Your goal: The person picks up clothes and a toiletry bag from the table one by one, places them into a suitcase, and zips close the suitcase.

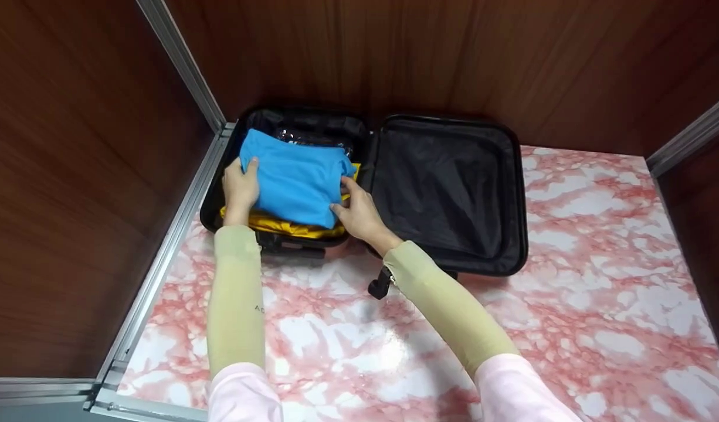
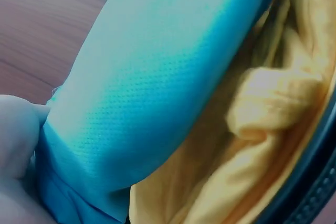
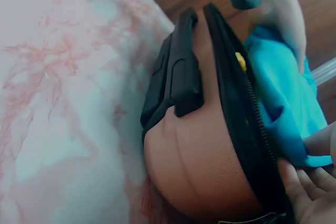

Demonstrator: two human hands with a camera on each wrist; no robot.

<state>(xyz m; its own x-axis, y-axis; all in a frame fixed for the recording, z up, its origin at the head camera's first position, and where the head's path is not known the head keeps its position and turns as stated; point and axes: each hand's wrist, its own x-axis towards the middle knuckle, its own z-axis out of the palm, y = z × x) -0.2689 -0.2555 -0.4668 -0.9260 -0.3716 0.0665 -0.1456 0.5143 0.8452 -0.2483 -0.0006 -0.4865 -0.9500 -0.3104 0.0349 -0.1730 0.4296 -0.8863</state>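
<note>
A folded blue garment [image 1: 295, 179] lies across the left half of an open black-lined suitcase [image 1: 518, 176], held between both hands. At its left edge, my left hand [image 1: 241, 186] grips the fabric with the thumb on top; the other fingers are mostly hidden. My right hand [image 1: 362, 214] pinches the right edge between thumb and fingers, which the right wrist view also shows on the blue garment [image 3: 286, 93]. Beneath it, a crumpled yellow garment [image 1: 277, 224] shows along the front and right side. The left wrist view has this yellow cloth [image 2: 273, 103] beside the blue one.
Behind the blue garment sits a dark, shiny package [image 1: 312, 139]. The suitcase's right half shows a black fabric lining [image 1: 438, 187]. Dark wooden panels [image 1: 365, 53] and a metal rail [image 1: 177, 234] bound the pink-and-white marbled floor [image 1: 336, 328]. A handle [image 3: 184, 66] projects from the suitcase's front.
</note>
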